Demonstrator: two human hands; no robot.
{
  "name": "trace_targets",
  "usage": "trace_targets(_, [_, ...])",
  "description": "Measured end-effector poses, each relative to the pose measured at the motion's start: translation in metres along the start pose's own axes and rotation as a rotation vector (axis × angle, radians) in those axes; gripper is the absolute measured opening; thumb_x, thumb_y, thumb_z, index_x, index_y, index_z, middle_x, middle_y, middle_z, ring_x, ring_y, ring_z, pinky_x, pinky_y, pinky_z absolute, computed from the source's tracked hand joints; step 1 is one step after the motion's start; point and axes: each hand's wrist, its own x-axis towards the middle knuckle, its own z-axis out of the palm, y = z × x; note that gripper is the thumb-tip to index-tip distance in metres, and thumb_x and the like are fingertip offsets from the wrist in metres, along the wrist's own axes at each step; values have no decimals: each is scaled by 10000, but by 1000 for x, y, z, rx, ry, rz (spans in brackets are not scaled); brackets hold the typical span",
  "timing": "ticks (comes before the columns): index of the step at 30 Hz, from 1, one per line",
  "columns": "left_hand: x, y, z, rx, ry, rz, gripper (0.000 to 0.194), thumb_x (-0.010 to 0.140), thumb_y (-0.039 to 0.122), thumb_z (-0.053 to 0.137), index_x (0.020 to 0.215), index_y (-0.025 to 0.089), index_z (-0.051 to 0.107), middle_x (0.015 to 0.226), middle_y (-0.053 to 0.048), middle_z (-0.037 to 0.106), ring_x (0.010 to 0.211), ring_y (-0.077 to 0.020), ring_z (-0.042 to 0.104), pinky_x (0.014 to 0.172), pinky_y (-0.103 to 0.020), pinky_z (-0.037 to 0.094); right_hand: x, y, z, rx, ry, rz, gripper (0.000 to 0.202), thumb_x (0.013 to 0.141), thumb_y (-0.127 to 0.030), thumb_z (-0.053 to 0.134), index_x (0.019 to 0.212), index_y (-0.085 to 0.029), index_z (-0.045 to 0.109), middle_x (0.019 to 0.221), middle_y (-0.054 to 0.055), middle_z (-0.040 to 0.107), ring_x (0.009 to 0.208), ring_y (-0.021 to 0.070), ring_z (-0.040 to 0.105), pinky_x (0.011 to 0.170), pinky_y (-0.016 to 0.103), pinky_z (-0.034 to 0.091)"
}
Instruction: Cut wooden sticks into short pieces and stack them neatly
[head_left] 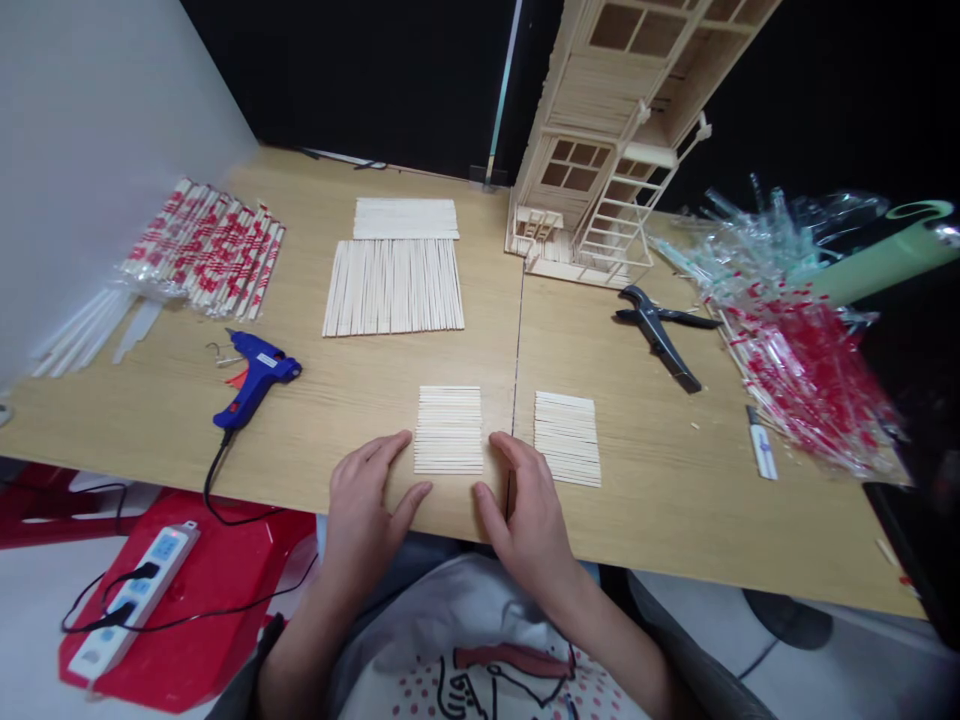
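A small square panel of pale sticks lies flat near the table's front edge. My left hand rests at its left side, fingers apart, holding nothing. On the panel's other side is my right hand, also empty with thumb and fingers spread. A second small stick panel lies just beyond the right hand's fingers. Farther back are a wide panel of upright sticks and a narrower panel against its far edge.
A blue glue gun and wrapped sticks are on the left. At the back right stands a wooden model house. Black clippers, a glue tube and plastic wrappers lie to the right.
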Motion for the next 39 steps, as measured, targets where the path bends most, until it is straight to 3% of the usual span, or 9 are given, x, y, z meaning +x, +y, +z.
trace_targets(39, [-1,-1,-1,-37,23,50,435,889,366,667,1286,220,564,1237,-100,678,1147,-266,621,1029,-460,460,2,-1,2,-37,-37,-38,564,950,-238,525,1482,-177,347,1427,162,516,1356,289,465,1092,533,449])
